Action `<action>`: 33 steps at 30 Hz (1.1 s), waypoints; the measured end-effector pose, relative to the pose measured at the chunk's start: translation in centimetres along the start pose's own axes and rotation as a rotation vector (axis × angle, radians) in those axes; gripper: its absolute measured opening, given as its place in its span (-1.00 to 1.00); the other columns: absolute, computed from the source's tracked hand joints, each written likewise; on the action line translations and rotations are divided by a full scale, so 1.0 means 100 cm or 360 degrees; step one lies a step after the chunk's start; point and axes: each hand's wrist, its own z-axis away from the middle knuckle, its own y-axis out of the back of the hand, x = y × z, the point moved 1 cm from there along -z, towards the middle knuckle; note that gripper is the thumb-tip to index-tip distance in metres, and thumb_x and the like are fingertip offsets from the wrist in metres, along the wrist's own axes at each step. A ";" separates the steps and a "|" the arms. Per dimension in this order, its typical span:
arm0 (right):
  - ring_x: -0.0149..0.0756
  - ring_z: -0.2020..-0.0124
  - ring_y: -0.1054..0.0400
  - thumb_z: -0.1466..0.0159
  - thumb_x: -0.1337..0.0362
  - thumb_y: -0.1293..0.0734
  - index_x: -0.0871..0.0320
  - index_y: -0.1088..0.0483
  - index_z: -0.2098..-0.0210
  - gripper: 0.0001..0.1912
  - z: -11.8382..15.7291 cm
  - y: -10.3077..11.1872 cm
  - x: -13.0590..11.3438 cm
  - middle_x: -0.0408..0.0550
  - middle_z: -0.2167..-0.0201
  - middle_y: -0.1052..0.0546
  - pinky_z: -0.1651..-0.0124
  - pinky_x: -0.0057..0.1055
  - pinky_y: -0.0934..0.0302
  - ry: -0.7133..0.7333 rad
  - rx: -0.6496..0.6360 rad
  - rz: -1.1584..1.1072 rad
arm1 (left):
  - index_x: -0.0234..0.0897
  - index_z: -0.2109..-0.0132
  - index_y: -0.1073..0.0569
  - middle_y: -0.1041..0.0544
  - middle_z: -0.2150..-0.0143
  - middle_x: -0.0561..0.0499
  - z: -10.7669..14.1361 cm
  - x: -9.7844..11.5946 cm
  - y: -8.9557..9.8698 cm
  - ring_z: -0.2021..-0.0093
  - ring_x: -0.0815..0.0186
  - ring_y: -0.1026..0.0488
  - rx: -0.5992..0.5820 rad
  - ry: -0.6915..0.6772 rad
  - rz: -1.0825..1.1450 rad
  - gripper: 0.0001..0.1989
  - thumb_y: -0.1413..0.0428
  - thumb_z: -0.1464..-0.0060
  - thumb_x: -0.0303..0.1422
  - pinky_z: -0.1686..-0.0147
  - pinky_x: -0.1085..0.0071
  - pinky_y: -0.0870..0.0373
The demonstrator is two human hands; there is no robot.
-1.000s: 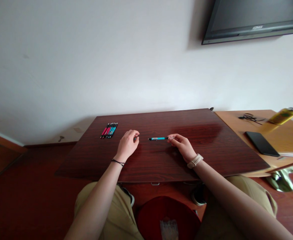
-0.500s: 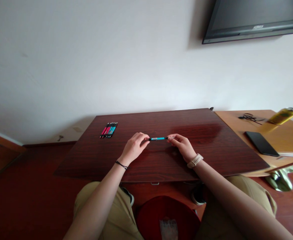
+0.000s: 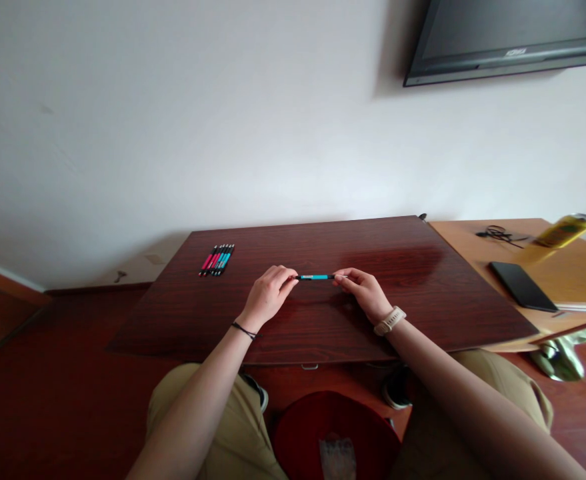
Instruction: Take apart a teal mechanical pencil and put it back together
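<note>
My left hand (image 3: 269,293) and right hand (image 3: 365,290) are pinched closed on opposite ends of a slim turquoise-and-black pen (image 3: 317,277), level over the middle of the dark red-brown wood-grain bench (image 3: 293,333); its pale label is too small for me to read; my forearms converge from both sides; to the left lies a row of pink and turquoise pens (image 3: 217,260); right, beyond the bench, I see a flat black phone (image 3: 523,287) and a yellow can (image 3: 567,231); the black wall-mounted television's (image 3: 513,33) logo is illegible.
</note>
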 end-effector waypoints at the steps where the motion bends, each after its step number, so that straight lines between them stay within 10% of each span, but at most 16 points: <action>1: -0.27 0.37 -0.34 -0.21 -0.19 -0.56 0.10 -0.62 0.16 -0.50 0.000 0.000 0.001 -0.03 0.30 -0.66 0.28 -0.33 -0.20 0.0003 -0.0001 0.0011 | -0.16 0.01 -0.50 -0.58 0.11 -0.04 0.000 0.000 0.000 0.05 0.17 -0.52 -0.0009 0.0006 0.0002 -0.90 -0.08 -0.48 -0.32 0.02 0.25 -0.46; 14: -0.20 0.27 -0.48 -0.17 -0.13 -0.60 0.11 -0.62 0.10 -0.50 -0.002 -0.001 0.004 -0.01 0.27 -0.69 0.20 -0.31 -0.29 -0.0011 -0.0022 -0.0030 | -0.19 0.27 -0.46 -0.53 0.27 -0.02 -0.001 0.000 0.000 0.17 0.21 -0.49 -0.0009 0.0103 0.0053 -0.67 0.02 -0.52 -0.29 0.07 0.28 -0.43; 21: -0.27 0.36 -0.38 -0.20 -0.14 -0.58 0.12 -0.61 0.12 -0.51 0.000 -0.001 0.000 -0.02 0.28 -0.68 0.26 -0.33 -0.24 -0.0008 0.0034 -0.0031 | -0.15 -0.12 -0.47 -0.60 0.08 -0.02 0.001 0.000 -0.002 0.12 0.26 -0.57 0.0042 0.0182 0.0332 -0.79 -0.18 -0.39 -0.31 0.11 0.34 -0.52; 33: -0.28 0.37 -0.36 -0.19 -0.15 -0.58 0.11 -0.62 0.12 -0.50 0.001 -0.002 -0.002 -0.02 0.28 -0.68 0.27 -0.33 -0.24 -0.0024 0.0032 -0.0061 | -0.16 0.03 -0.51 -0.63 0.10 -0.03 0.001 -0.004 -0.009 0.13 0.22 -0.60 -0.0007 0.0203 0.0228 -0.83 -0.06 -0.49 -0.24 0.09 0.31 -0.51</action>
